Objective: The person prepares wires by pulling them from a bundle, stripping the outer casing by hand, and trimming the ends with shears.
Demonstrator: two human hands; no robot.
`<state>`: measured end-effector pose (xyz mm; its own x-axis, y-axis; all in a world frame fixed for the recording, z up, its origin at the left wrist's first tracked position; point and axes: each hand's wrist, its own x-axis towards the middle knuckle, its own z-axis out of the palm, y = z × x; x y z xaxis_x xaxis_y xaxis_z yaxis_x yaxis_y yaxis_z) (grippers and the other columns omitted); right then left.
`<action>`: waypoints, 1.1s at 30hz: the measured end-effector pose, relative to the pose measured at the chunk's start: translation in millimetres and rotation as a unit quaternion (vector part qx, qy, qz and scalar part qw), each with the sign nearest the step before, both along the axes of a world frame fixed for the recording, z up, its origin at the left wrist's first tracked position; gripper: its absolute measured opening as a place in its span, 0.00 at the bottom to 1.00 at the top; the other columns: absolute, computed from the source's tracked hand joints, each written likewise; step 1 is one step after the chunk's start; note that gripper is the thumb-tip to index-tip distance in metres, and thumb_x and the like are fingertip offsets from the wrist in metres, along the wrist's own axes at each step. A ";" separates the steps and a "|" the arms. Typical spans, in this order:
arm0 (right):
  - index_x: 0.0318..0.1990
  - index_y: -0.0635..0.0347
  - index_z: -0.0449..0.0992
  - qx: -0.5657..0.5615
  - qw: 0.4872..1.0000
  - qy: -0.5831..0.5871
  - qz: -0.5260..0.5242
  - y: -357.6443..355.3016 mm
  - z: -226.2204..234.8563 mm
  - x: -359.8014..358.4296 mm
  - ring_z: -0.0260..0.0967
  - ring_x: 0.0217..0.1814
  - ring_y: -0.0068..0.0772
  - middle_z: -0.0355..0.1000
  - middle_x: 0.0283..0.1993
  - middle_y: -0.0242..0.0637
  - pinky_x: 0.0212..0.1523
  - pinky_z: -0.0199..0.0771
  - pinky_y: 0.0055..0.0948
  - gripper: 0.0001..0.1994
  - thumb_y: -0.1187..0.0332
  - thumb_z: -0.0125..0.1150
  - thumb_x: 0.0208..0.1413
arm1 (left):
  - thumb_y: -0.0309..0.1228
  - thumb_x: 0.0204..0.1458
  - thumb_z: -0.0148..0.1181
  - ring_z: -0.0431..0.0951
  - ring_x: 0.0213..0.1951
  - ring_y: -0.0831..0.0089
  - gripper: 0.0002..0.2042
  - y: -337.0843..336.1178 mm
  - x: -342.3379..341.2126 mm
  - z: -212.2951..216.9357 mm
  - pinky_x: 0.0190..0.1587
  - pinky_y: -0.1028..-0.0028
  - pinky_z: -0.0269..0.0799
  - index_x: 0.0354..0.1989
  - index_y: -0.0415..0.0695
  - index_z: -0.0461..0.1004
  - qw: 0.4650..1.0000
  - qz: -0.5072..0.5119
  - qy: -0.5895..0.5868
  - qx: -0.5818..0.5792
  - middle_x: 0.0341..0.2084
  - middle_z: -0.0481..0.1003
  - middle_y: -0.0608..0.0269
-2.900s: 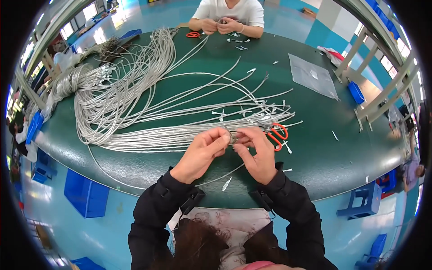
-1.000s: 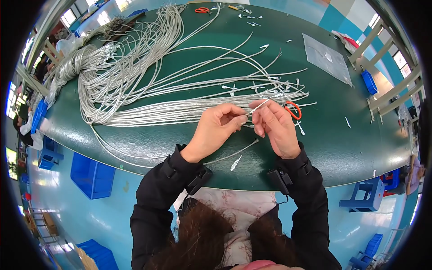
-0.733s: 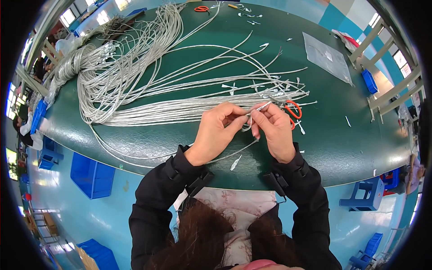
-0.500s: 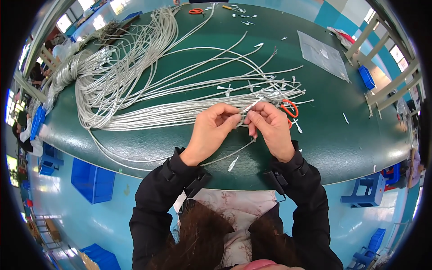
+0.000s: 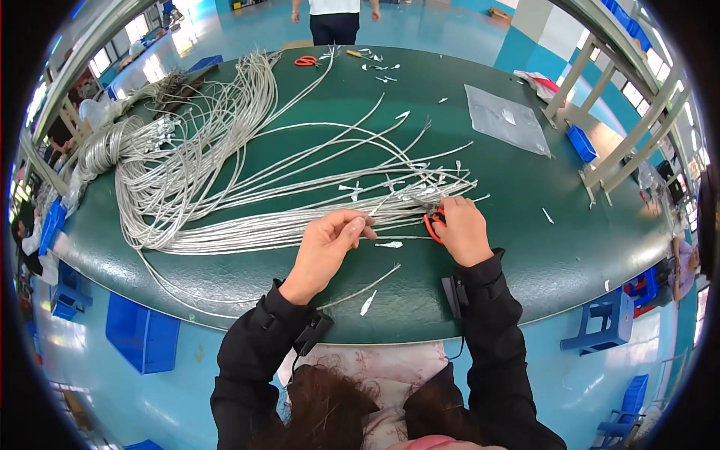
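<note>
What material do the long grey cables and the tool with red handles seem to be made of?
Cables: probably a silvery foil or braided metallic jacket, since they glint under the light. Tool under the right hand: glossy red handles, likely plastic; blades hidden.

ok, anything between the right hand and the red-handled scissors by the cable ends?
Nothing visible. The right hand already lies on the red-handled scissors, covering most of them, beside the grey cable ends. The left hand rests on the cable bundle, apart.

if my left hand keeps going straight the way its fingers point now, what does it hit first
Probably the grey cable lying across the green table. The left hand points right and slightly away, toward the red-handled tool under the right hand. Its height above the table is unclear.
</note>
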<state>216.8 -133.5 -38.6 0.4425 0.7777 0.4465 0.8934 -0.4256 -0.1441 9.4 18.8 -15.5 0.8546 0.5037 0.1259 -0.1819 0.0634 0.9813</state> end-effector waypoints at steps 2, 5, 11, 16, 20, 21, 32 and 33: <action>0.37 0.61 0.73 -0.003 1.000 -0.004 -0.021 3.0 0.0 0.4 0.69 0.33 0.48 0.71 0.32 0.44 0.34 0.70 0.39 0.12 0.68 0.63 0.44 | 0.29 0.58 0.52 0.67 0.28 0.85 0.09 -0.7 -0.5 -0.6 0.34 0.83 0.63 0.40 0.37 0.74 1.000 -0.003 0.002 -0.007 0.31 0.77 0.64; 0.38 0.62 0.72 0.041 0.998 0.026 -0.039 5.0 7.1 -5.2 0.70 0.32 0.45 0.72 0.32 0.43 0.32 0.70 0.36 0.12 0.69 0.62 0.45 | 0.29 0.58 0.53 0.68 0.29 0.85 0.08 1.0 0.0 -1.3 0.34 0.83 0.64 0.40 0.37 0.74 0.999 0.022 -0.025 -0.016 0.30 0.77 0.64; 0.44 0.64 0.68 0.196 0.929 0.309 0.057 14.8 26.7 -21.0 0.68 0.28 0.23 0.71 0.31 0.35 0.29 0.68 0.22 0.14 0.74 0.61 0.51 | 0.27 0.57 0.54 0.70 0.29 0.85 0.08 6.9 2.0 -4.2 0.34 0.83 0.65 0.41 0.37 0.74 0.996 0.082 -0.026 -0.015 0.30 0.77 0.65; 0.47 0.65 0.67 0.161 0.899 0.380 0.149 17.2 26.9 -39.2 0.64 0.31 0.14 0.70 0.32 0.31 0.32 0.66 0.16 0.14 0.77 0.60 0.52 | 0.25 0.56 0.55 0.72 0.31 0.84 0.07 6.9 3.1 -3.3 0.36 0.83 0.67 0.41 0.36 0.74 0.990 0.129 -0.059 0.014 0.30 0.76 0.66; 0.46 0.67 0.67 0.138 0.838 0.494 0.189 15.4 24.0 -53.3 0.65 0.34 0.15 0.70 0.36 0.31 0.35 0.66 0.14 0.13 0.78 0.59 0.53 | 0.24 0.55 0.55 0.73 0.32 0.83 0.07 3.2 1.8 2.3 0.36 0.83 0.68 0.40 0.36 0.75 0.985 0.156 -0.062 0.046 0.30 0.76 0.66; 0.46 0.67 0.67 0.125 0.825 0.515 0.194 16.2 24.8 -57.7 0.65 0.35 0.14 0.70 0.36 0.31 0.35 0.67 0.14 0.13 0.78 0.58 0.53 | 0.24 0.55 0.55 0.73 0.32 0.83 0.07 1.7 0.8 3.2 0.36 0.83 0.68 0.40 0.35 0.75 0.983 0.166 -0.059 0.059 0.29 0.76 0.66; 0.46 0.66 0.68 0.085 0.765 0.603 0.209 20.2 26.8 -70.6 0.66 0.38 0.15 0.70 0.38 0.31 0.38 0.67 0.14 0.12 0.75 0.58 0.55 | 0.23 0.54 0.56 0.73 0.30 0.84 0.07 -4.9 1.1 2.2 0.33 0.83 0.69 0.39 0.35 0.75 0.983 0.154 -0.031 0.094 0.29 0.76 0.65; 0.46 0.66 0.68 0.082 0.769 0.600 0.206 20.0 26.8 -70.9 0.66 0.37 0.14 0.70 0.38 0.31 0.38 0.67 0.15 0.12 0.75 0.58 0.55 | 0.23 0.54 0.56 0.73 0.30 0.84 0.07 -5.0 1.2 1.8 0.33 0.83 0.69 0.39 0.35 0.75 0.983 0.151 -0.030 0.096 0.29 0.76 0.66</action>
<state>145.9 -113.5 -11.7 0.3438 0.9389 0.0173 0.1304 -0.0295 -0.9910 10.6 13.8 -13.6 0.6570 0.6960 0.2898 -0.2225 -0.1883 0.9566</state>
